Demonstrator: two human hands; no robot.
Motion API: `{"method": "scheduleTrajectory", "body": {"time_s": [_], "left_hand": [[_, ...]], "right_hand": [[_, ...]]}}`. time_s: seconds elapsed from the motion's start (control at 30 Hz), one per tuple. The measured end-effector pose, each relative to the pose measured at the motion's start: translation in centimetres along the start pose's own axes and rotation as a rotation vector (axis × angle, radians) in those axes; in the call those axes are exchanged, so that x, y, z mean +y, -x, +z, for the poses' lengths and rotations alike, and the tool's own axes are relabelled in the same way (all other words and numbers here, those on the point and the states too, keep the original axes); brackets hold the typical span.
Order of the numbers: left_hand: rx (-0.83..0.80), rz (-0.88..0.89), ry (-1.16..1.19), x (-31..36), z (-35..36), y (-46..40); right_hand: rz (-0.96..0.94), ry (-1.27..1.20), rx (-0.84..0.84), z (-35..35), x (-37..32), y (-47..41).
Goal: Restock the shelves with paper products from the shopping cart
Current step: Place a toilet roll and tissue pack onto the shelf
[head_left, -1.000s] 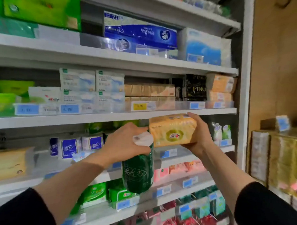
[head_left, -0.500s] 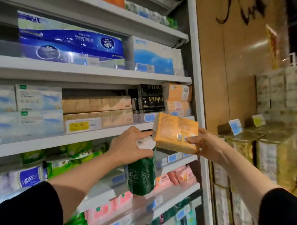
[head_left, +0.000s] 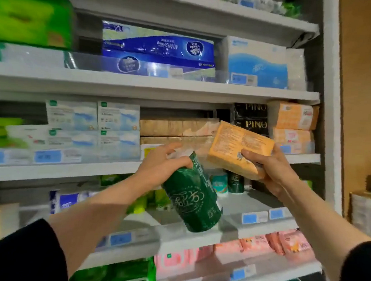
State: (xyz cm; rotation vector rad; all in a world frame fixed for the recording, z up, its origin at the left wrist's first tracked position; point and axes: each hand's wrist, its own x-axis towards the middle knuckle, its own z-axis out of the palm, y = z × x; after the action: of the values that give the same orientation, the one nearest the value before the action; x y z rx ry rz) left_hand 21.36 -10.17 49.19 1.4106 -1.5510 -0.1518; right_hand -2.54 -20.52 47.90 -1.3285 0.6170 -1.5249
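With the left hand (head_left: 158, 164) gripping the green tissue roll (head_left: 191, 196) by its top and the right hand (head_left: 270, 169) pinching the tilted orange tissue pack (head_left: 239, 147), either could slip.

The green roll (head_left: 191, 196) is wrapped in glossy plastic film with pale print, crinkled clear at its top end. The orange pack (head_left: 240, 148) has a smooth, softly shiny plastic wrap. Upper centre, the blue pack (head_left: 158, 52) is in very glossy film that catches the light. The shelves (head_left: 153, 85) look like matt, pale-painted metal. At the right edge, the wall (head_left: 363, 84) has a smooth wood-like finish. Both sleeves (head_left: 24, 254) are matt black cloth.
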Motion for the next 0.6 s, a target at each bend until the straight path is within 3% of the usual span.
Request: {"method": "scheduleTrajectory", "body": {"time_s": [0.37, 0.6], "left_hand": [[0.29, -0.144, -0.069, -7.9, -17.4, 8.0], [0.455, -0.216, -0.116, -12.3, -27.5, 13.5]], "right_hand": [[-0.304, 0.107, -0.287, 26.1, 1.1, 2.8], [-0.497, 0.336, -0.329, 38.9, 0.6, 7.4]]}}
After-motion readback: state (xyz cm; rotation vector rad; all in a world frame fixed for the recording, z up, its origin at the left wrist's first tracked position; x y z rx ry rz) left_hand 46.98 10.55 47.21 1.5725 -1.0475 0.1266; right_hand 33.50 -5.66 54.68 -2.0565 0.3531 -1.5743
